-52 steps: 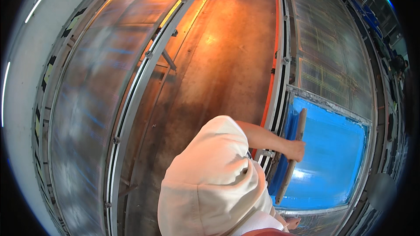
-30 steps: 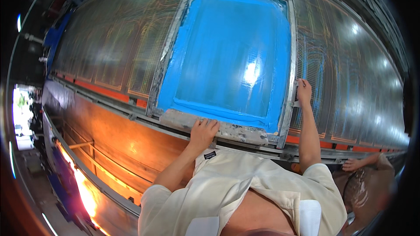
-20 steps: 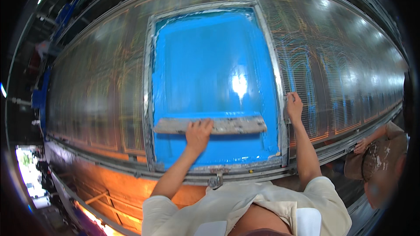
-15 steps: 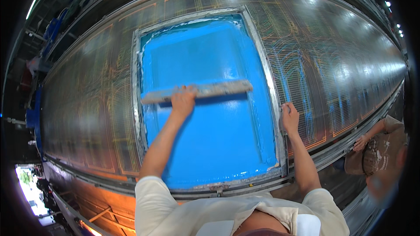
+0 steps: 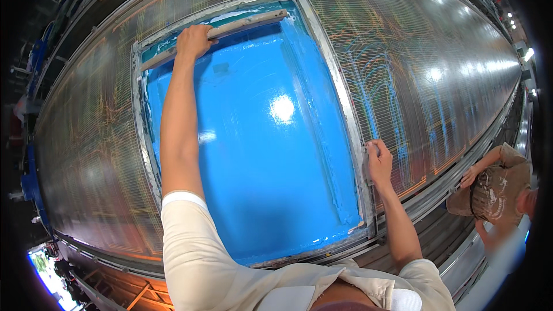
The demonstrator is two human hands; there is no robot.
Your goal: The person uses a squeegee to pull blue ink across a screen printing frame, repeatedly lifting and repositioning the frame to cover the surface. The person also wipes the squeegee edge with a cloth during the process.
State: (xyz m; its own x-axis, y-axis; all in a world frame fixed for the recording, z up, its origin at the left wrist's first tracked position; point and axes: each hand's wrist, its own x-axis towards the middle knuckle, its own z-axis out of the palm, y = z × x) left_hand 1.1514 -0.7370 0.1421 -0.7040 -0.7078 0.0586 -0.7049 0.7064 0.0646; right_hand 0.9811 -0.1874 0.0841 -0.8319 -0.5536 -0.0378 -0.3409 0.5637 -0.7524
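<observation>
**Squeegee carried to the far end of the blue screen**

Nearest the person, the right hand [image 5: 378,162] rested on the right rail of the metal screen frame [image 5: 340,109], fingers curled over the edge and pressing it down, much as it had been half a second before. Its grip looked like a light hold on the rail rather than a full clench.

Further out, the left arm was stretched almost straight across the wet blue ink [image 5: 253,138] filling the frame. The left hand [image 5: 193,40] was closed around the long wooden squeegee [image 5: 219,30], which lay at the far edge of the frame, tilted slightly. A moment earlier that blade had been near the middle of the screen, and before that close to the near edge, so the stroke had run the full length away from the person and appeared finished.

Beyond and around the frame spread the long printing table [image 5: 438,69] with patterned fabric. At the right edge, another person [image 5: 495,187] leaned at the table.
</observation>
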